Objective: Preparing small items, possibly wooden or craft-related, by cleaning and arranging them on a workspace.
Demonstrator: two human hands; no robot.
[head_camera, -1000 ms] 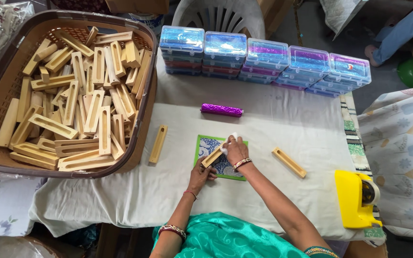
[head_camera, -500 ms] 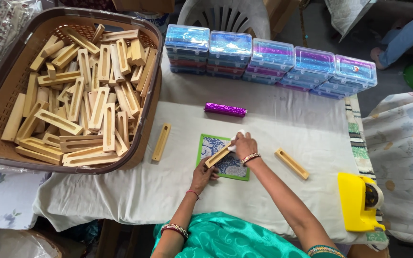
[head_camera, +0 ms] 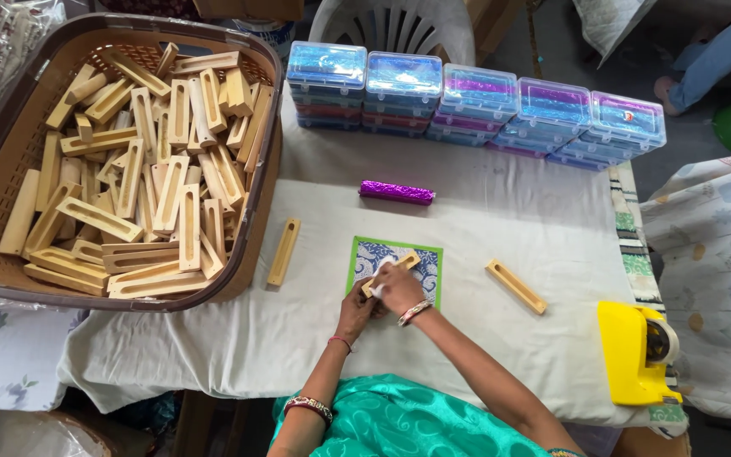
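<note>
Now I see both hands closed on one wooden block (head_camera: 389, 269), which lies tilted across the patterned sheet (head_camera: 365, 254) on the cloth-covered table (head_camera: 484, 211). My left hand (head_camera: 355, 306) pinches the block's near end from below; my right hand (head_camera: 399, 288) covers its middle, fingers curled down onto it. Since a second ago the block has swung a little, its far end rising toward the sheet's upper right corner, and the right hand has slid down along it; the left has barely shifted. I read that as the block being turned and seated on the sheet, not lifted away.

A second block (head_camera: 283, 251) lies left of the sheet, a third (head_camera: 515, 286) to the right, both apart from the hands and unmoved. The purple foil roll (head_camera: 396, 193) sits beyond the sheet, the row of clear boxes (head_camera: 475, 106) behind it. The brown basket (head_camera: 268, 59), heaped with more blocks, stands at left, and a yellow tape dispenser (head_camera: 632, 351) at the right edge.
</note>
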